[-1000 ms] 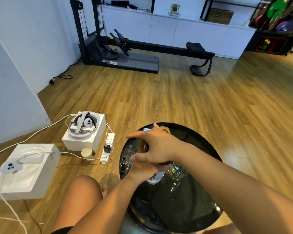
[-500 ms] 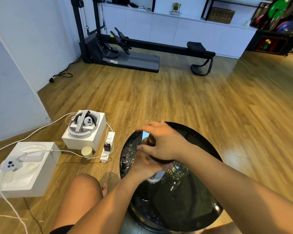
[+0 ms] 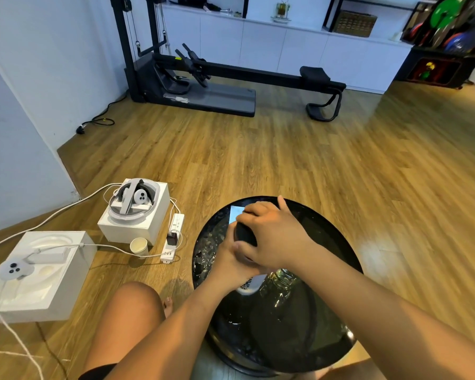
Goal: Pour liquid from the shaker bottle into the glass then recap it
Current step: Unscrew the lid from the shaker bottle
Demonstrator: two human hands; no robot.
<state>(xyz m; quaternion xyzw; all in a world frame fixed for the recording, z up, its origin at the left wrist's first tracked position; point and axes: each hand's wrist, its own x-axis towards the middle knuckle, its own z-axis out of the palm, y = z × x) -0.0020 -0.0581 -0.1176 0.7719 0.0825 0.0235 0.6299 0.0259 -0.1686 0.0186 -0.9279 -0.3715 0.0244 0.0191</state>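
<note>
Over the table (image 3: pixel 333 242), right grip (image 3: pixel 274 237) curls round the cap (image 3: pixel 243 234), left grip (image 3: pixel 231 259) holds the shaker bottle (image 3: pixel 248 283)

The cap (image 3: pixel 244 233) is gripped by the right hand (image 3: pixel 274 239); the bottle (image 3: pixel 249 286), below its fingers (image 3: pixel 255 211), is held by the left hand (image 3: pixel 231 260).

Two hands (image 3: pixel 229 260) (image 3: pixel 276 238), one shaker bottle (image 3: pixel 244 235), one glass (image 3: pixel 281 281), two white boxes (image 3: pixel 133 231) (image 3: pixel 43 292), one paper cup (image 3: pixel 139 246).
</note>
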